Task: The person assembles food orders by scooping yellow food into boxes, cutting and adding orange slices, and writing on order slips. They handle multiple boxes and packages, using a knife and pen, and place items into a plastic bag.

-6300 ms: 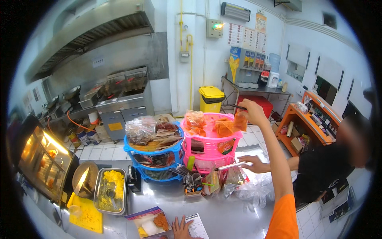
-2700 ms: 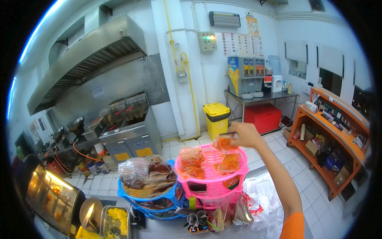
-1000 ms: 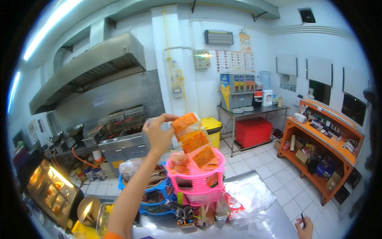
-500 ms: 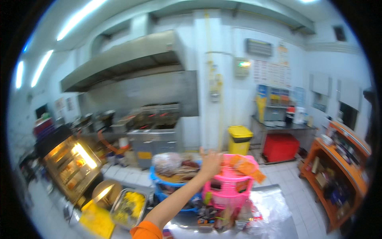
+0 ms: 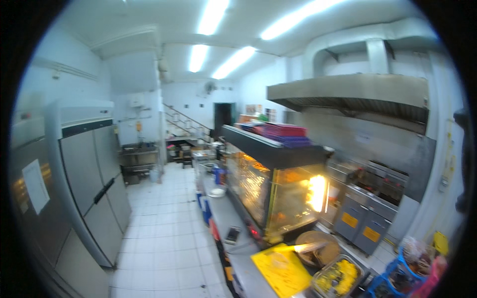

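Yellow rectangular cutting board (image 5: 290, 283) lies untouched, lower right; fingers out of frame, spread indeterminable: no handling step visible, any grasp requires reaching in.

The cutting board (image 5: 294, 282) lies before the display cabinet (image 5: 295, 160), left of the tray (image 5: 325, 270) and baskets (image 5: 405, 267).

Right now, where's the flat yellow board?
In the head view, the flat yellow board lies at the bottom, right of centre, just left of the rectangular metal tray.
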The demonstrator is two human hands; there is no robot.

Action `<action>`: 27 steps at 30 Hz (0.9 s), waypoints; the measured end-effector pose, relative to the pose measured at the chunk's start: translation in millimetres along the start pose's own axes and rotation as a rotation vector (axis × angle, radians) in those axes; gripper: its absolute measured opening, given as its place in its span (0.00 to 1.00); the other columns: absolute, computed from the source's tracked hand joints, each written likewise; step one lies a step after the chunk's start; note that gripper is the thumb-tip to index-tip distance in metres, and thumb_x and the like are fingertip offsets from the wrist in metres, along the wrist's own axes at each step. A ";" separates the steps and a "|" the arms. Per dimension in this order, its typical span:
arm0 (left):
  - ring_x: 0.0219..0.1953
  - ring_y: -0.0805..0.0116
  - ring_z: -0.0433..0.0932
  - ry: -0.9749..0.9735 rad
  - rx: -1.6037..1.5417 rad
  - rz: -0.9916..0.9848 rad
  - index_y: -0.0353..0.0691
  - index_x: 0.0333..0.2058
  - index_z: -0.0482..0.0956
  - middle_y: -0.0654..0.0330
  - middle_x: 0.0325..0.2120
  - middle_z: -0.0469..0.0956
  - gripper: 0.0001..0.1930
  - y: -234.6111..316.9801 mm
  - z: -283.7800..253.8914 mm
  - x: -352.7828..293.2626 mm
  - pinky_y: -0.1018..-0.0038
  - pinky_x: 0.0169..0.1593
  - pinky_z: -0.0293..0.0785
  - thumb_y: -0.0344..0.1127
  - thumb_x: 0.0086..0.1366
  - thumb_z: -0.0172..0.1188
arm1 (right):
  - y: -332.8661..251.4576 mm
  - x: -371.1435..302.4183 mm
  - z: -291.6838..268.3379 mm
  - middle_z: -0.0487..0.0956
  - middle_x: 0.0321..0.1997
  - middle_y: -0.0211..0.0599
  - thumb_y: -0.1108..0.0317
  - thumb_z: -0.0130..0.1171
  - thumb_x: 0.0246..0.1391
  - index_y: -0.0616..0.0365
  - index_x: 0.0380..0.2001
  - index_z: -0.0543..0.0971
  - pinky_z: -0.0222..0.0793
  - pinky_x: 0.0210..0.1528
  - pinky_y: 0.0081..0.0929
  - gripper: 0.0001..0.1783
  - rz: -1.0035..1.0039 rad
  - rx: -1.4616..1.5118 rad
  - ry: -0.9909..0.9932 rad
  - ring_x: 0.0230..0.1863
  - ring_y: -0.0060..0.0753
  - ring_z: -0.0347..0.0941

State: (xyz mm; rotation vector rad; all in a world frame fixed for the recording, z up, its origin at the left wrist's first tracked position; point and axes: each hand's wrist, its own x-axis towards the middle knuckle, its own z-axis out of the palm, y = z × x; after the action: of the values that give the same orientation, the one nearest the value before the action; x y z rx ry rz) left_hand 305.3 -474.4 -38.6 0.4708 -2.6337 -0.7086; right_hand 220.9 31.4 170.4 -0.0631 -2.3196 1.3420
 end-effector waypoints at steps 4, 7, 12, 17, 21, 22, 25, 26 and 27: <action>0.36 0.49 0.82 -0.131 0.381 -0.729 0.42 0.26 0.83 0.47 0.29 0.82 0.12 -191.5 -59.4 -99.2 0.32 0.49 0.63 0.41 0.52 0.55 | -97.0 30.6 194.4 0.79 0.41 0.37 0.59 0.56 0.63 0.67 0.47 0.76 0.67 0.46 0.27 0.20 -0.102 0.273 -0.025 0.41 0.30 0.70; 0.36 0.49 0.82 -0.131 0.288 -1.082 0.42 0.27 0.84 0.46 0.30 0.83 0.12 -263.4 -63.0 -157.7 0.53 0.48 0.74 0.42 0.52 0.57 | -160.9 42.9 313.9 0.77 0.40 0.33 0.64 0.58 0.61 0.68 0.46 0.76 0.66 0.46 0.24 0.17 -0.068 0.150 -0.335 0.40 0.24 0.68; 0.36 0.50 0.82 -0.304 -0.005 -1.307 0.43 0.30 0.86 0.48 0.30 0.83 0.18 -311.8 -21.6 -218.3 0.58 0.44 0.76 0.51 0.55 0.59 | -220.1 61.3 449.8 0.69 0.30 0.27 0.67 0.59 0.61 0.63 0.35 0.73 0.62 0.38 0.22 0.10 -0.254 0.440 -0.484 0.34 0.21 0.62; 0.38 0.49 0.82 -0.335 -0.105 -1.462 0.42 0.31 0.85 0.47 0.33 0.82 0.18 -347.6 29.2 -141.3 0.57 0.44 0.76 0.50 0.57 0.55 | -222.9 107.2 520.0 0.74 0.34 0.31 0.67 0.58 0.61 0.68 0.40 0.74 0.66 0.41 0.26 0.13 -0.205 0.264 -0.137 0.36 0.25 0.67; 0.38 0.49 0.81 -0.290 -0.137 -1.440 0.41 0.32 0.84 0.46 0.35 0.82 0.19 -397.5 48.6 -23.0 0.57 0.44 0.77 0.49 0.60 0.52 | -239.5 154.5 590.1 0.79 0.41 0.41 0.66 0.59 0.60 0.69 0.50 0.74 0.69 0.48 0.27 0.20 -0.100 0.253 0.084 0.42 0.31 0.73; 0.39 0.49 0.81 -0.270 -0.135 -1.420 0.41 0.32 0.84 0.46 0.35 0.81 0.19 -412.0 49.9 9.7 0.57 0.44 0.77 0.49 0.60 0.51 | -249.7 168.4 614.8 0.80 0.43 0.43 0.66 0.60 0.59 0.69 0.53 0.73 0.70 0.50 0.27 0.23 -0.104 0.285 0.160 0.44 0.32 0.74; 0.39 0.49 0.81 -0.208 -0.120 -1.352 0.40 0.33 0.84 0.45 0.37 0.81 0.19 -462.9 42.4 107.7 0.56 0.43 0.77 0.48 0.62 0.49 | -290.4 214.2 710.7 0.80 0.42 0.43 0.66 0.60 0.58 0.69 0.56 0.72 0.71 0.48 0.27 0.25 -0.346 0.074 0.234 0.42 0.33 0.75; 0.40 0.49 0.81 -0.190 -0.109 -1.326 0.40 0.33 0.84 0.45 0.37 0.81 0.20 -479.3 38.4 137.8 0.56 0.43 0.77 0.48 0.62 0.49 | -306.9 225.9 757.0 0.80 0.42 0.43 0.65 0.60 0.58 0.68 0.55 0.73 0.71 0.48 0.29 0.25 -0.394 0.057 0.160 0.42 0.33 0.75; 0.40 0.48 0.81 -0.174 -0.096 -1.298 0.40 0.34 0.83 0.45 0.38 0.81 0.20 -496.0 34.8 167.8 0.56 0.43 0.77 0.48 0.63 0.48 | -320.0 232.8 789.8 0.80 0.41 0.44 0.63 0.60 0.58 0.66 0.55 0.74 0.70 0.48 0.30 0.25 -0.440 0.033 0.086 0.43 0.34 0.75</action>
State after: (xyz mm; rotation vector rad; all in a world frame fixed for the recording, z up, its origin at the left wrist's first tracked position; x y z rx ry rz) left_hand 252.0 -933.8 -286.5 2.2017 -2.1208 -1.2093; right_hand -250.2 -715.8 188.8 0.3711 -2.0793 1.1265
